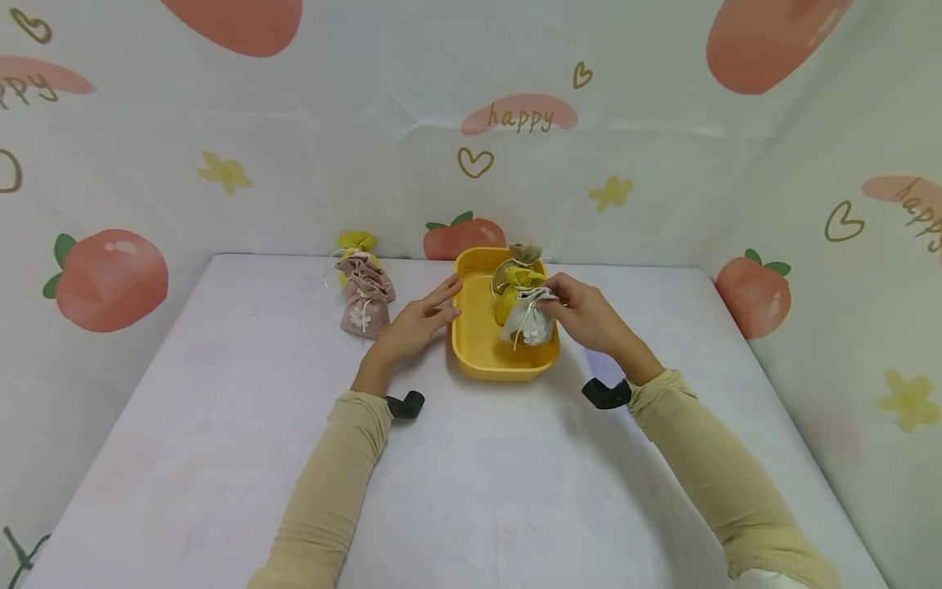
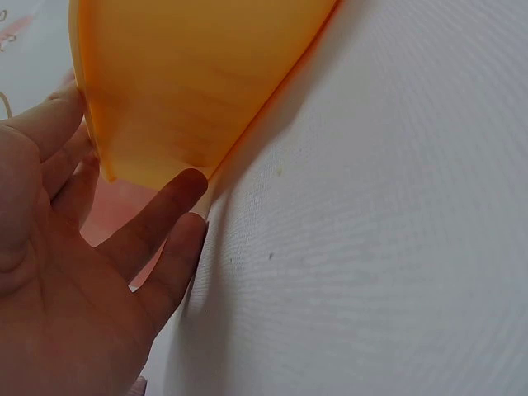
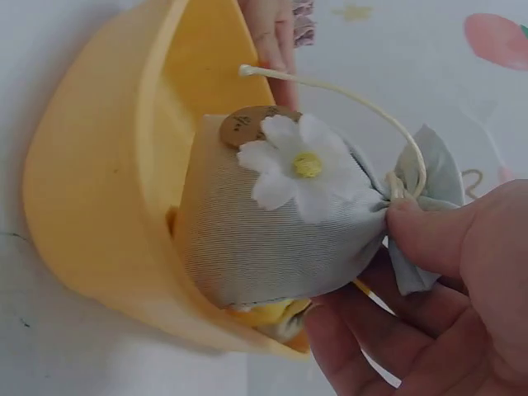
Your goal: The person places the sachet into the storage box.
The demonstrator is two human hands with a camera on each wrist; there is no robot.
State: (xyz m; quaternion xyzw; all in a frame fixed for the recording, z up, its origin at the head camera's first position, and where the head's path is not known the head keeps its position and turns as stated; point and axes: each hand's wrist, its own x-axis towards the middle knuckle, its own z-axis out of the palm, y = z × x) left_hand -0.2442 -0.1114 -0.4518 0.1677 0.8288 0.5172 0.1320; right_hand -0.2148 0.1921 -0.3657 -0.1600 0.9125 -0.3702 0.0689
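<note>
A light grey drawstring pouch with a white cloth flower hangs from my right hand, which pinches its gathered neck between thumb and fingers. The pouch is over the right side of a yellow plastic tub. Behind it in the tub are a yellow pouch and a brownish pouch, partly hidden. My left hand touches the tub's left side with its fingers fairly straight; in the left wrist view its fingertips lie against the tub wall.
Left of the tub, a dusty pink pouch lies on the white-covered table, overlapping a yellow pouch behind it. A printed cloth backdrop rises along the table's back edge.
</note>
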